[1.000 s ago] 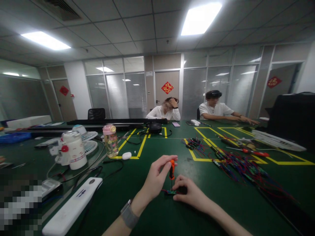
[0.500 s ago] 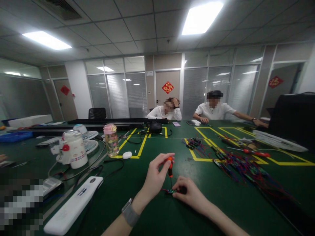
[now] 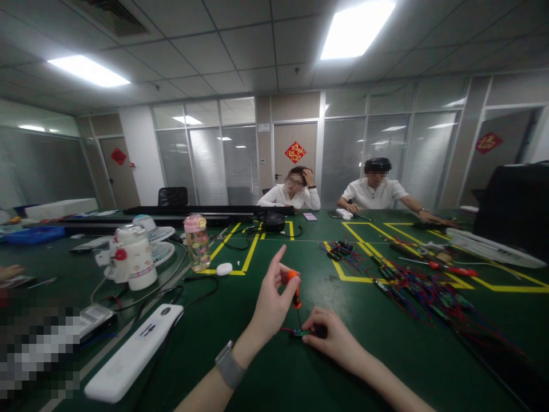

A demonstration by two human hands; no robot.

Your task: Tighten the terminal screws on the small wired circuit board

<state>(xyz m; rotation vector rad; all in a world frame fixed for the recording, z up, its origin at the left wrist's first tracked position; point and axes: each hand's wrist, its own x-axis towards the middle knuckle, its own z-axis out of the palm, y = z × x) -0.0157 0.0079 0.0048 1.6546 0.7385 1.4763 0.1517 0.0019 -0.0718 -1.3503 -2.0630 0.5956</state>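
Note:
My left hand [image 3: 274, 292] grips the orange and black handle of a screwdriver [image 3: 297, 297] between thumb and fingers, with the index finger raised. The screwdriver leans slightly, and its thin shaft points down onto a small green circuit board [image 3: 299, 333] on the table. A short red wire leaves the board's left side. My right hand [image 3: 326, 332] pinches the board's right end between thumb and index finger, holding it against the tabletop. The exact spot under the screwdriver's tip is too small to make out.
To the right lies a tangled pile of wired circuit boards [image 3: 424, 292]. A long white device [image 3: 135, 352], a white jug [image 3: 139, 260] and a pink-lidded bottle [image 3: 197, 246] stand left. Two people sit across the green table; another person's hand [image 3: 11, 273] shows at far left.
My left index finger has lifted from the screwdriver's top and now points upward. The handle tilts slightly more to the left. My right hand stays on the board.

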